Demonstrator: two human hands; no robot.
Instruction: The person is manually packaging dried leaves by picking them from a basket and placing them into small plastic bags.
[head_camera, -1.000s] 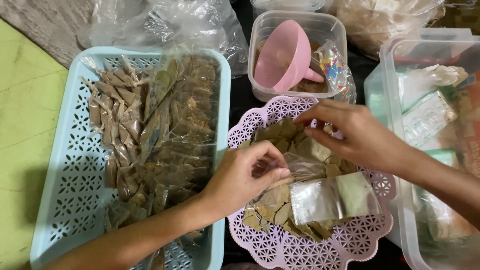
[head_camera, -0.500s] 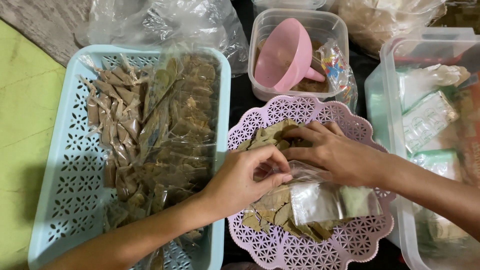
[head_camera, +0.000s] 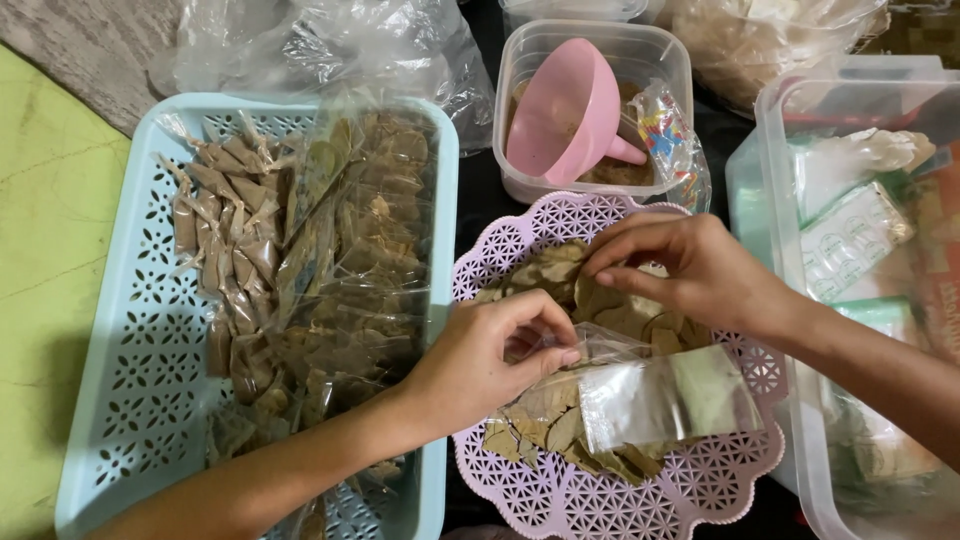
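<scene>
Right hand (head_camera: 700, 275) has moved left and down over the past second, from the far rim of the pink lace-edged basket (head_camera: 520, 490) onto the dried bay leaves (head_camera: 560, 270) heaped in it; fingers now pinched narrow on one leaf. Left hand (head_camera: 485, 360) has stayed put, fingers closed on the mouth of a small clear plastic bag (head_camera: 670, 395) lying across the leaf pile. Judgement: leaf selected, bag held ready for filling. Blue basket (head_camera: 120, 400) to the left holds filled packets (head_camera: 330, 270); pink funnel (head_camera: 565, 115) sits in a clear tub behind.
</scene>
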